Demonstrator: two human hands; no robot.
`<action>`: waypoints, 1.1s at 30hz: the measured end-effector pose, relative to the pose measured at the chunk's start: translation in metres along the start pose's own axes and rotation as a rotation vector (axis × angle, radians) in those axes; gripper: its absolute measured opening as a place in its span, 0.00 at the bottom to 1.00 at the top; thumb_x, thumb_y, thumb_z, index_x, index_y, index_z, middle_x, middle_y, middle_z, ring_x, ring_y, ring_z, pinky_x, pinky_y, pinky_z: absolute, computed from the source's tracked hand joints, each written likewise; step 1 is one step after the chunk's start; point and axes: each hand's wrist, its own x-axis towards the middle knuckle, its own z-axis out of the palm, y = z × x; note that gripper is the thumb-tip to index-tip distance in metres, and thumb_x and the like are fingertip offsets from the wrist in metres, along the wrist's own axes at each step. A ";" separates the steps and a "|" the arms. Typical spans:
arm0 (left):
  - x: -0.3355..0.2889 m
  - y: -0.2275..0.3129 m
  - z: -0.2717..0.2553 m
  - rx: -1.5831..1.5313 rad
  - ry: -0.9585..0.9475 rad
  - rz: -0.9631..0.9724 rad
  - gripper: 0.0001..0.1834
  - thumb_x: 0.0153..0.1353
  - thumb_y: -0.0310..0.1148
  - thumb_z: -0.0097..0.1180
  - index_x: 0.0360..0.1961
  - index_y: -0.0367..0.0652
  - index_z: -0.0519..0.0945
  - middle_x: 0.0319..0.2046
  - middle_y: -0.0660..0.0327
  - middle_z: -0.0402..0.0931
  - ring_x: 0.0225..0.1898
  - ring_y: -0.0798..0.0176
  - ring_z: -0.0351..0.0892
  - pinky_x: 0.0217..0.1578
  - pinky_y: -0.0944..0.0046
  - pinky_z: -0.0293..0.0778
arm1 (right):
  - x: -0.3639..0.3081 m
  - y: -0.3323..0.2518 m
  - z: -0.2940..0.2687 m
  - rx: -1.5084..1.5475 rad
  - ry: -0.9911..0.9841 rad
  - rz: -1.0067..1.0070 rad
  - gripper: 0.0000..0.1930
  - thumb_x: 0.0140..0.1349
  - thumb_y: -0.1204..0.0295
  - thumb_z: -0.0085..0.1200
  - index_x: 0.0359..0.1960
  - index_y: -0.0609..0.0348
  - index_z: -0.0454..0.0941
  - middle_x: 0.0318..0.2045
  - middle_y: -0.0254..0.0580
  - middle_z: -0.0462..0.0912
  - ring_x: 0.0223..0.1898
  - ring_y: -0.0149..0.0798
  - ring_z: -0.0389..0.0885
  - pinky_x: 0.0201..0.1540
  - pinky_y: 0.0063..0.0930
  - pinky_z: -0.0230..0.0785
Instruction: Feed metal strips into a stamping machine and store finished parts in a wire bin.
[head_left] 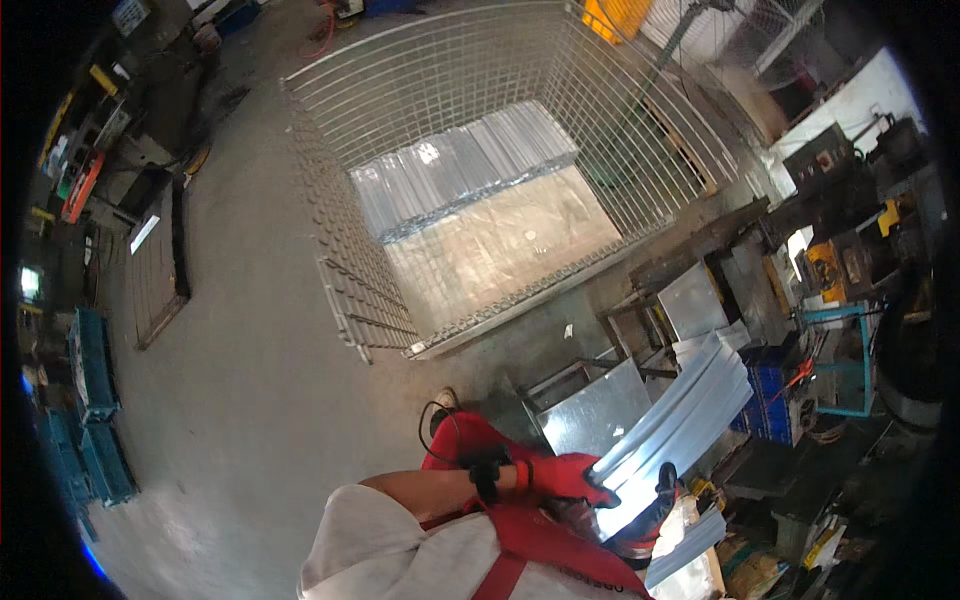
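Note:
A bundle of long, shiny metal strips [685, 400] slants up and to the right from my hands. My left hand [572, 478], in a red glove with dark fingertips, is closed on the bundle's near left edge. On the other side, my right hand [650, 520], in a dark and red glove, grips the near end with its thumb up. Part of its fingers is hidden by the strips. Beyond my hands stands a wire mesh cage [430, 45], and inside it a row of similar metal strips [465, 165] lies packed on a tan sheet [505, 245].
Right of my left hand's forearm is a metal-topped stand [595, 410]. A blue crate [765, 400] and machine parts crowd the right side. More strips [690, 550] lie beside my right hand. Teal bins [93, 365] and a dark flat panel [160, 260] lie left on the grey floor.

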 end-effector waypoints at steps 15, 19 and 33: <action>-0.080 -0.004 0.009 -0.213 0.278 0.154 0.21 0.52 0.40 0.59 0.44 0.38 0.72 0.32 0.65 0.75 0.32 0.73 0.72 0.33 0.72 0.68 | 0.010 0.033 0.034 -0.313 -0.228 -0.072 0.22 0.57 0.61 0.42 0.49 0.64 0.68 0.47 0.43 0.71 0.51 0.38 0.66 0.56 0.34 0.53; -0.091 0.010 -0.035 -0.204 0.344 0.194 0.15 0.54 0.37 0.57 0.39 0.39 0.76 0.31 0.66 0.76 0.33 0.74 0.72 0.35 0.72 0.69 | 0.040 0.038 0.104 -0.262 -0.344 0.142 0.20 0.57 0.62 0.43 0.47 0.64 0.68 0.44 0.43 0.73 0.46 0.39 0.71 0.51 0.34 0.61; -0.076 0.044 -0.122 -0.317 0.631 0.275 0.20 0.57 0.43 0.51 0.44 0.38 0.73 0.34 0.67 0.73 0.34 0.75 0.70 0.36 0.73 0.67 | 0.133 0.027 0.259 -0.433 -0.476 0.620 0.18 0.55 0.64 0.48 0.44 0.62 0.71 0.36 0.42 0.78 0.38 0.38 0.76 0.43 0.30 0.68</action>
